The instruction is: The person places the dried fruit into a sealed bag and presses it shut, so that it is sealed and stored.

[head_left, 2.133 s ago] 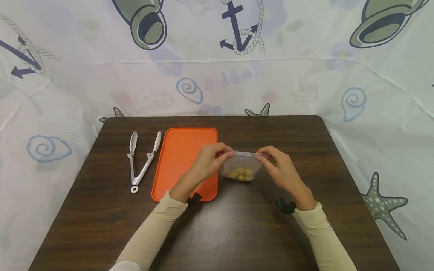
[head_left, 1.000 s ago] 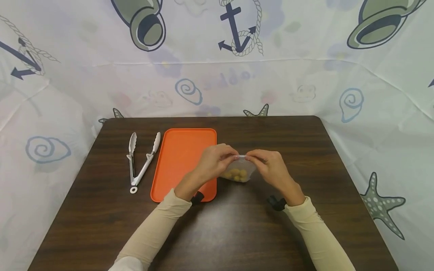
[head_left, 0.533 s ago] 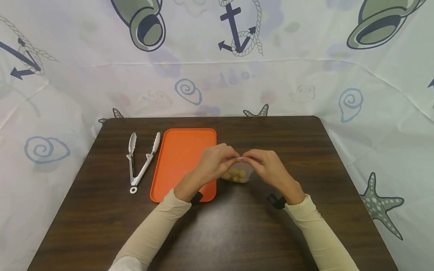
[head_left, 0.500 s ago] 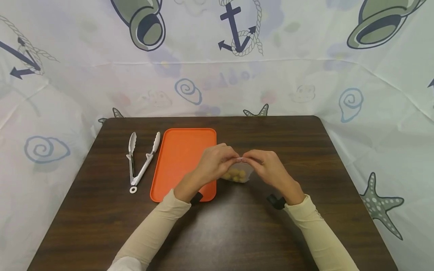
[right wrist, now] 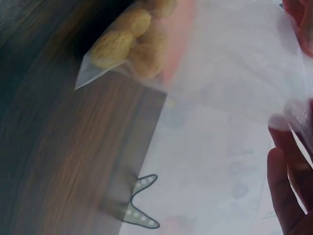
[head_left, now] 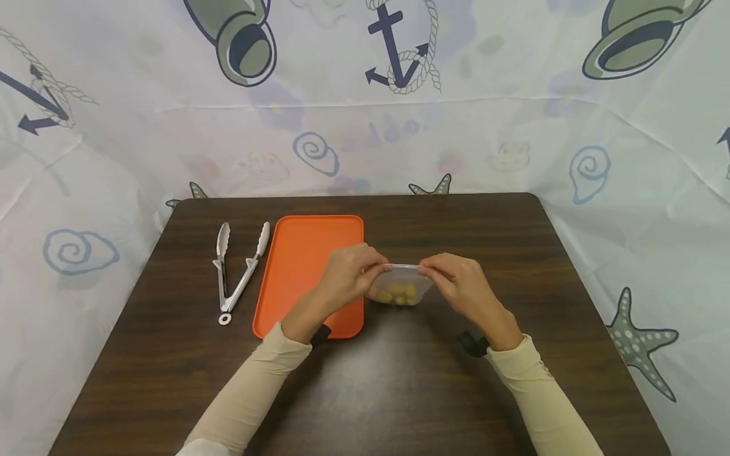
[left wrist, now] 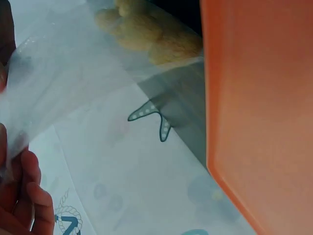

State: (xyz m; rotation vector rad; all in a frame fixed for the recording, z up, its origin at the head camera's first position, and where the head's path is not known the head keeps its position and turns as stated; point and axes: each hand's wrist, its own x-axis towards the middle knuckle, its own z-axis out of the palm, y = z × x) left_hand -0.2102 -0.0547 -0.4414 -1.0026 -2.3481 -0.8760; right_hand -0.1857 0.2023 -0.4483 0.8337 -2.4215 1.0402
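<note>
In the head view a clear zip bag (head_left: 402, 277) hangs between the two hands, just right of the orange tray. Several golden-brown round pieces (head_left: 397, 294), perhaps small cookies, lie in its bottom. The left hand (head_left: 348, 273) pinches the left end of the bag's top edge between thumb and fingers. At the other end of that edge, the right hand (head_left: 463, 285) pinches too, and the edge is stretched straight. Both wrist views show the see-through bag (left wrist: 68, 73) close up, with the lumpy pieces (right wrist: 111, 49) visible through its film.
An orange tray (head_left: 308, 253) lies under the left forearm, its right rim near the bag. Silver tongs (head_left: 239, 286) with white tips rest spread apart left of it. The dark wooden table (head_left: 365, 392) ends before a patterned cloth (head_left: 490, 133) at the back.
The hands came together at the bag's top edge until about half a second ago. Now they are apart again, the left hand shifted left and the right hand right, stretching the edge.
</note>
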